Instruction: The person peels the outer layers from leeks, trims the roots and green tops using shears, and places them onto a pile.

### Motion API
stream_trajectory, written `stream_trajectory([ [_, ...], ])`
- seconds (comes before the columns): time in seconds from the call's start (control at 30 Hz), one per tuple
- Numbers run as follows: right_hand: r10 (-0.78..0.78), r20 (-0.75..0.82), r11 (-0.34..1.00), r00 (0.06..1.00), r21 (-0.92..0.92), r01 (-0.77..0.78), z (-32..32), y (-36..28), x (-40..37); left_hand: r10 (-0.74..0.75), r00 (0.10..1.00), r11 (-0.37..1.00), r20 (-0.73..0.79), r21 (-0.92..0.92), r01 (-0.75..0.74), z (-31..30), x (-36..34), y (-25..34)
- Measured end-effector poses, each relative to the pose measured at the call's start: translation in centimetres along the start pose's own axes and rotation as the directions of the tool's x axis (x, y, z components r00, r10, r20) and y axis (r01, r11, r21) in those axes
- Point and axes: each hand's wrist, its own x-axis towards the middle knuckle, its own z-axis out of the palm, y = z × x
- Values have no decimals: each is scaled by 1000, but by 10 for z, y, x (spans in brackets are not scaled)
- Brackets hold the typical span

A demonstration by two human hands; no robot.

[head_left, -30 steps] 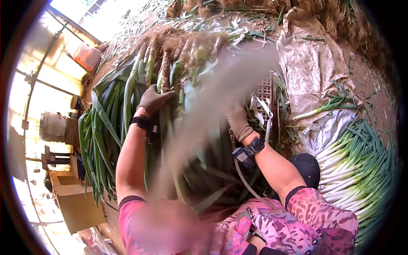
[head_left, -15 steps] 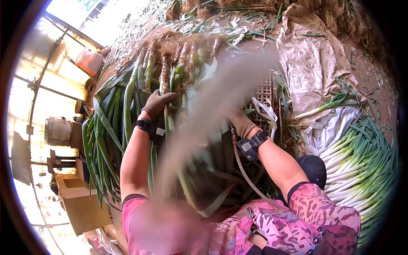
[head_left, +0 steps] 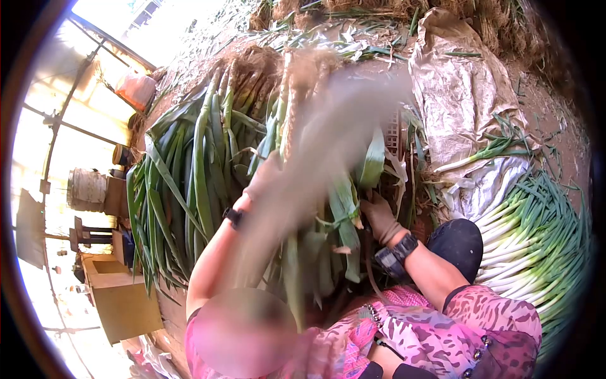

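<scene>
So the leek [head_left: 286,95] in the middle is standing roots-up in the view, pale stalk near the top, right where the left hand [head_left: 264,178] is. That hand's in a tan glove and sits up against the stalks, but a big blurry streak [head_left: 315,164] cuts across the shot and covers part of it, so I honestly can't tell if the fingers are wrapped around anything.

The right hand [head_left: 379,218], also gloved, is lower and over to the right, just beside a loose green leaf [head_left: 372,163] and some hanging greens. Its fingertips get lost in the leaves, so can't tell how tightly they're curled either. A thin hose [head_left: 372,268] runs up toward it from the lap, and there's a chunky dark band [head_left: 404,247] on that wrist.

Left of the hands there's a thick pile of untrimmed leeks [head_left: 167,189], roots up top, long leaves flopping down. On the other side, a bit of holed crate [head_left: 392,134] pokes out, then a crumpled tan sack [head_left: 461,82] with one lone leek [head_left: 483,156] at its lower end. Below that, loads of clean white-stemmed leeks [head_left: 521,252] lie in a row beside the person's dark knee [head_left: 456,245].
</scene>
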Motion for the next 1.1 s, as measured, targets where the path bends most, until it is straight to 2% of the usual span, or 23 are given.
stream_trajectory([
  [0.07,38,-20,991,999,-128,-41,-6,12,-1,-59,997,993,-55,96,65,9,1,-27],
  [0.1,61,-33,979,998,-191,-66,-10,19,-1,-64,997,996,-47,62,67,10,1,-27],
  [0.13,27,-34,984,999,-173,-33,-13,25,4,-69,997,997,-38,28,70,11,1,-27],
  [0.2,44,-64,956,997,-289,-60,-15,13,3,-61,998,997,-28,-39,60,5,32,-73],
  [0.23,50,-78,935,996,-346,-74,-16,8,1,-41,998,996,-40,80,44,-1,41,-85],
  [0.27,5,-126,898,992,-435,-59,-26,19,4,-54,997,991,-57,119,61,-5,39,-79],
  [0.37,-48,-177,664,983,-741,-101,-47,4,-21,21,983,913,-180,404,55,0,12,-36],
  [0.4,5,-207,513,978,-839,-180,-52,-4,-32,42,974,801,-225,590,102,6,3,-19],
  [0.43,-13,-200,466,980,-868,-171,-56,-7,-46,77,961,651,-265,744,152,10,-3,-1],
  [0.47,-32,-190,415,981,-896,-160,-61,-9,-62,12,970,680,-241,713,169,11,-11,19],
  [0.5,-52,-177,361,983,-921,-147,-65,-12,-77,59,961,666,-271,728,165,14,-14,21],
  [0.57,-90,-163,370,982,-922,-119,-72,-20,-112,-25,947,751,-321,619,230,14,-23,29],
  [0.6,-112,-160,366,981,-924,-109,-73,-27,-131,13,940,844,-340,509,172,10,-27,26],
  [0.63,-132,-156,362,979,-927,-98,-76,-32,-147,109,919,878,-379,470,89,6,-32,24],
  [0.7,-153,-106,360,983,-932,-44,-81,-30,-171,56,949,998,-309,33,-49,-9,-53,42],
  [0.83,-259,29,351,965,-928,122,-82,-22,-185,111,973,969,-202,-197,-152,-60,-145,131],
  [0.9,-298,73,332,952,-927,175,-83,-16,-187,239,902,921,-361,-209,-328,-103,-174,148],
  [0.93,-263,71,321,962,-934,157,-85,-14,-188,466,813,884,-349,231,-407,-120,-190,164],
  [0.97,-226,68,310,972,-941,138,-87,-14,-188,658,717,666,-231,623,-411,-131,-203,183],
  [1.03,-173,65,308,983,-944,117,-89,-9,-188,545,807,811,-226,386,-440,-134,-205,225],
  [1.1,-144,75,322,987,-939,118,-92,-3,-185,534,834,810,-140,366,-458,-119,-182,239],
])
